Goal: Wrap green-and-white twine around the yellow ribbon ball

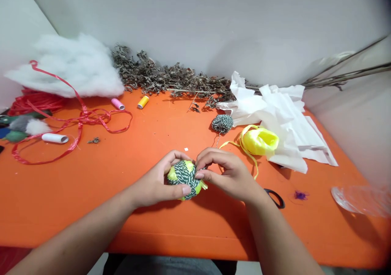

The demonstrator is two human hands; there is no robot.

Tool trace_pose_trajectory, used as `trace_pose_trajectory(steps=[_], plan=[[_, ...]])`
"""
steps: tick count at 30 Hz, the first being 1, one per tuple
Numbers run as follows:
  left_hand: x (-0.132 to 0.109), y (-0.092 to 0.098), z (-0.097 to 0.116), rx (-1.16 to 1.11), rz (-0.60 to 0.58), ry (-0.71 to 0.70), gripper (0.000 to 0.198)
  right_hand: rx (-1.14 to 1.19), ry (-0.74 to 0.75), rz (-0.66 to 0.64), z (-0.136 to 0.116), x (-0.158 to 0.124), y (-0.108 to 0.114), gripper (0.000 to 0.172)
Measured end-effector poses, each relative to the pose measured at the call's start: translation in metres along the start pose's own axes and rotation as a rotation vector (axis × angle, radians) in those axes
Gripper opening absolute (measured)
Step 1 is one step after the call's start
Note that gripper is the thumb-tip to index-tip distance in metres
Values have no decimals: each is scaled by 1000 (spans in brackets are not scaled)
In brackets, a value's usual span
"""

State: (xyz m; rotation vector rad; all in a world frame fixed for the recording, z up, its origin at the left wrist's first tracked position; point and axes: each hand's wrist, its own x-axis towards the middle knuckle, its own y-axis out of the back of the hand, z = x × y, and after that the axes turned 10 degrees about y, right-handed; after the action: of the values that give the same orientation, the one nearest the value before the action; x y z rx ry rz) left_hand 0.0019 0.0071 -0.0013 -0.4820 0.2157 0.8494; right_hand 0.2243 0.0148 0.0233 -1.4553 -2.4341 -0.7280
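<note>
A yellow ball wrapped in dark green and white twine (183, 174) rests in my left hand (161, 181), whose fingers curl round its back with the thumb across its front. At the ball's right side, my right hand (224, 171) has thumb and forefinger pinched together on the twine; the exact strand is mostly hidden. A short yellow tail pokes out below those fingertips. Beyond the right hand lies a small ball of the same twine (222, 123), its loose strand running down towards that hand. A yellow plastic ribbon roll (259, 140) sits to the right, one strand trailing.
White crumpled paper (281, 116) and dried plant stems (171, 77) line the back of the orange table (122, 222). White stuffing (76, 65), red ribbon (81, 120) and several thread spools are at left. Beside my right forearm is a black scissor handle (276, 198).
</note>
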Motion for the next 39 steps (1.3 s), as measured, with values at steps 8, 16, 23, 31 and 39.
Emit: trace_pose_trajectory(steps=[8, 16, 23, 31, 39], plan=[[-1, 1, 1, -44, -61, 13, 60, 17, -8, 1, -3, -1, 4, 2], [3, 6, -1, -159, -26, -6, 69, 3, -60, 39, -1, -2, 2, 4], [5, 4, 0, -224, 41, -30, 62, -23, -68, 129, -2, 2, -3, 8], [7, 3, 5, -441, 159, -53, 74, -114, -73, 192, -2, 0, -13, 10], [10, 1, 0, -415, 187, -38, 53, -130, -88, 168, -2, 2, -21, 11]])
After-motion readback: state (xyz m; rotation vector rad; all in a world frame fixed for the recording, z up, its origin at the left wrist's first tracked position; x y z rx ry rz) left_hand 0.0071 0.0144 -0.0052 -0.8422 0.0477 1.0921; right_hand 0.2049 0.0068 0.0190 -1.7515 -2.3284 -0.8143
